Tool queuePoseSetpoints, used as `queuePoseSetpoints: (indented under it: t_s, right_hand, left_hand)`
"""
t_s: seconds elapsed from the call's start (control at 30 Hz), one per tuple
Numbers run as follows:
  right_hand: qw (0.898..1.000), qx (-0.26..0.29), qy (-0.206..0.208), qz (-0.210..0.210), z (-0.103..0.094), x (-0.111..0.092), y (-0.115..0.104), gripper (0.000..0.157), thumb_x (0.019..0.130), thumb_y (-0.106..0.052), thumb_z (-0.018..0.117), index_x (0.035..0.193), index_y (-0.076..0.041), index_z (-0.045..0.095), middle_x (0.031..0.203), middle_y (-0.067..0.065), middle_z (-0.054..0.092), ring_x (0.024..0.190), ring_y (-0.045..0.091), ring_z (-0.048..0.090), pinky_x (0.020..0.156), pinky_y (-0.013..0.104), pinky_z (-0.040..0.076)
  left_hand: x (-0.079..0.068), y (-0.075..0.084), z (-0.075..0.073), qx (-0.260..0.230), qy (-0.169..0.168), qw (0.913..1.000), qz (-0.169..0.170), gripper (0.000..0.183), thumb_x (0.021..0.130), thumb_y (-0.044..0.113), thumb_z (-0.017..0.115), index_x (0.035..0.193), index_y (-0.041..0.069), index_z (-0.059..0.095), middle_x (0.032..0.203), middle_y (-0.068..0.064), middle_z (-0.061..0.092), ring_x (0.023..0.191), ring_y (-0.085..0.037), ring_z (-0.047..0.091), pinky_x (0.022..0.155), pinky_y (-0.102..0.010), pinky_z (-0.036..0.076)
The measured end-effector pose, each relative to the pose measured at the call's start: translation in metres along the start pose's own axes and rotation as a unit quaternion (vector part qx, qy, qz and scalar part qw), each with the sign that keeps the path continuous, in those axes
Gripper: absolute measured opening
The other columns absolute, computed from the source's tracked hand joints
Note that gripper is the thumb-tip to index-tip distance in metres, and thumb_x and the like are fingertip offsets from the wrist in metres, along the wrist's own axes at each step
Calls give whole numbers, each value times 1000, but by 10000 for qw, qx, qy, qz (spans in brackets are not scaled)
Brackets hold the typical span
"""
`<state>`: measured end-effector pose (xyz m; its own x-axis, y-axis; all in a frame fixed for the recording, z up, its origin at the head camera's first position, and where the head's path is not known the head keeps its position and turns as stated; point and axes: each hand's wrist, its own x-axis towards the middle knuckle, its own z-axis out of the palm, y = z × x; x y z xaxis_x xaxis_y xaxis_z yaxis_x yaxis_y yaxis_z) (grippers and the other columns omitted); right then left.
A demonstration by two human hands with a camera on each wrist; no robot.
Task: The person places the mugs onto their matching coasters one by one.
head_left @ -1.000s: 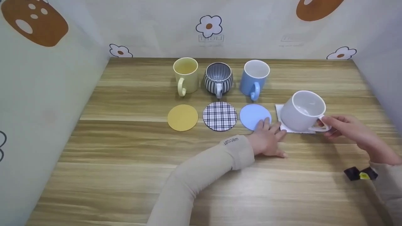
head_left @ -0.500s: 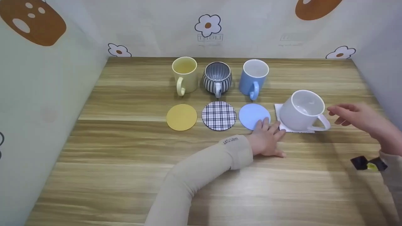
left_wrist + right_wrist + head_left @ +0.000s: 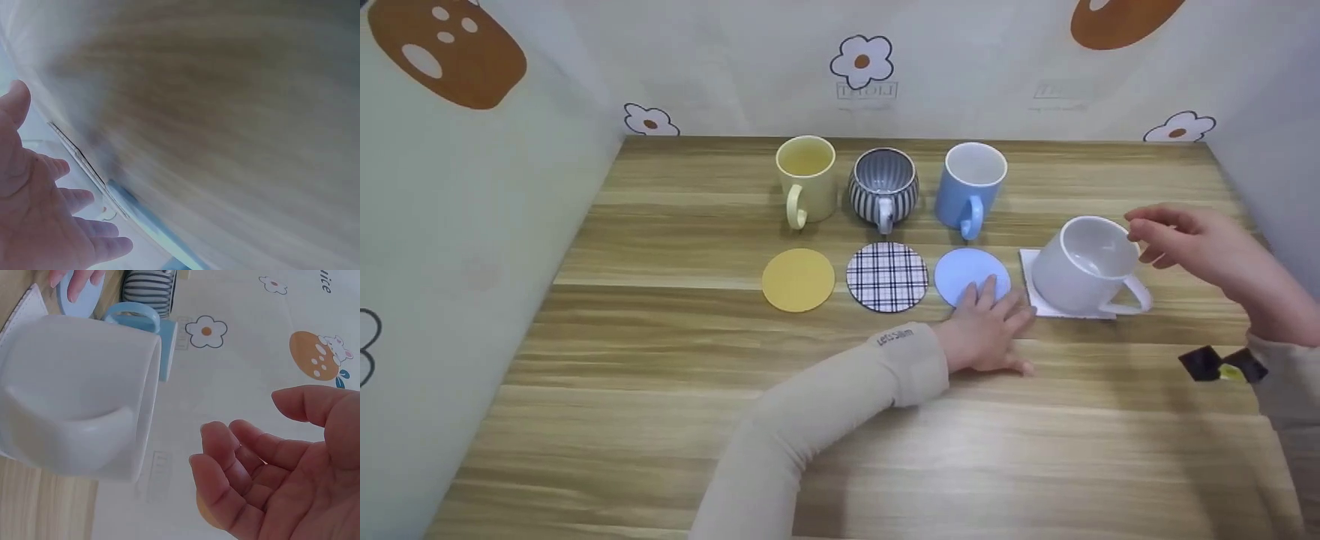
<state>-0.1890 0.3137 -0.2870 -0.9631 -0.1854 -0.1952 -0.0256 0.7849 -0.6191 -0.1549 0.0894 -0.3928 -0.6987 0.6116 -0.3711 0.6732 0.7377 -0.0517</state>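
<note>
A white mug [image 3: 1072, 274] stands on a white square coaster [image 3: 1027, 270], its handle turned to the right. My right hand [image 3: 1200, 244] hovers by the mug's rim, fingers loosely bent and holding nothing. In the right wrist view a gap shows between the fingers and the white mug [image 3: 79, 382]. My left hand [image 3: 982, 330] has its fingers spread, fingertips over the near edge of the light blue round coaster [image 3: 964, 270]. Seen from the left wrist, the left hand's palm [image 3: 39, 208] faces the table with nothing in it.
Behind the coasters stand a yellow mug [image 3: 817, 187], a grey striped cup [image 3: 883, 202] and a blue mug [image 3: 956, 199]. A yellow round coaster [image 3: 799, 280] and a plaid round coaster [image 3: 887, 277] lie left of the blue one. Patterned walls enclose the wooden table [image 3: 660, 337].
My right hand has let go of the white mug's handle and risen to beside its rim. The left hand has shifted slightly left. The mug stays in place on the coaster.
</note>
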Motion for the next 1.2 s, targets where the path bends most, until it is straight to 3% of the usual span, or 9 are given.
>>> queuePoseSetpoints:
  t_s: [0.13, 0.4, 0.77, 0.93, 1.2]
  right_hand:
    - [10000, 74, -43, 3, 3, 5, -9, 53, 95, -37, 43, 128, 5, 43, 80, -26, 54, 67, -1, 57, 62, 16, 46]
    - [9969, 704, 111, -339, 18, 14, -28, 48, 95, -29, 47, 125, 8, 45, 81, -16, 60, 66, 5, 61, 63, 15, 49]
    - [9966, 728, 64, -377, 36, 29, -51, 52, 94, -34, 47, 128, 5, 45, 102, 9, 59, 73, 5, 60, 65, 16, 49]
    - [9963, 798, -127, -304, 46, 34, -58, 57, 94, -38, 45, 132, 3, 40, 117, 21, 50, 78, 5, 58, 68, 15, 49]
    - [9892, 1406, -231, -348, 69, 45, -64, 62, 95, -35, 45, 139, 5, 27, 125, 22, 40, 76, 3, 57, 65, 18, 52]
  left_hand:
    - [-5, -10, 2, -172, 98, 9998, -45, 81, 82, 73, 29, 148, 29, 9, 155, 0, 0, 140, -35, 0, 112, -47, 11]
    - [-11, -33, 9, -383, 148, 9988, -262, 79, 85, 70, 31, 148, 26, 12, 155, -3, 3, 139, -37, 3, 111, -48, 12]
    - [-21, -51, 13, -591, 154, 9976, -320, 79, 85, 68, 32, 148, 26, 9, 155, -5, 1, 139, -38, 2, 111, -50, 12]
    - [-27, -58, 14, -720, 108, 9966, -384, 81, 85, 69, 32, 148, 26, 8, 155, -6, -2, 139, -37, 1, 111, -50, 10]
    - [-35, -66, 15, -787, 170, 9955, -504, 80, 85, 67, 34, 148, 25, 8, 155, -7, 1, 139, -39, 2, 111, -51, 12]
